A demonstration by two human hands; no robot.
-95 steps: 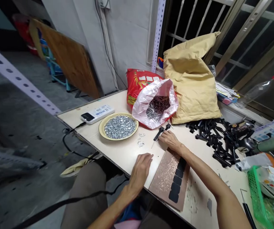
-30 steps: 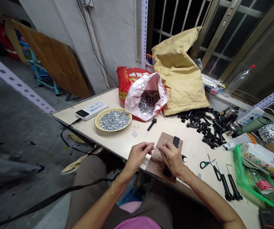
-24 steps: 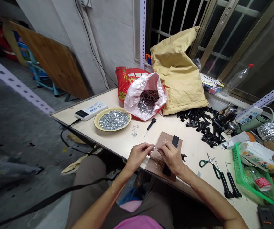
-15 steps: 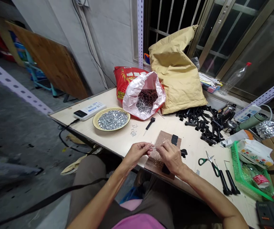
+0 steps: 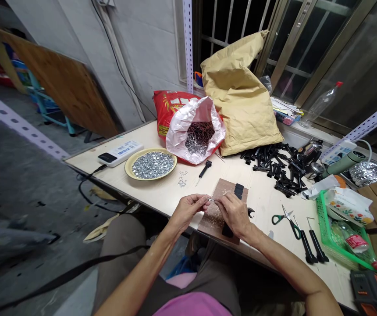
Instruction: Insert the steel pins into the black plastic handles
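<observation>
A thin metal rod (image 5: 210, 200) is held between the two grips, seen against the left edge of the brown board (image 5: 206, 227). Its long axis is set crosswise, running from one grip to the other and almost level in the view, with only a short length left uncovered. The left end is met by the left grip (image 5: 188, 208), whose thumb and forefinger are pressed together on it; whether some smaller part is also pinched there cannot be told. The right end is covered by the right grip (image 5: 233, 213), whose fingers are likewise closed on it. Neither grip can be called the nearer: the rod is touched by both, and is faced along its own line rather than across it, so travel along that line is judged to matter most. A black end piece (image 5: 250, 212) is seen past the right grip; whether it is joined to the rod is hidden by the fingers. On the surface (image 5: 162, 194), a black-handled piece (image 5: 204, 169) is seen lying with its shaft pointed towards the person and leftward. To the left of that shaft, small loose metal pieces (image 5: 182, 179) are scattered, nearer to the left grip than to the right
</observation>
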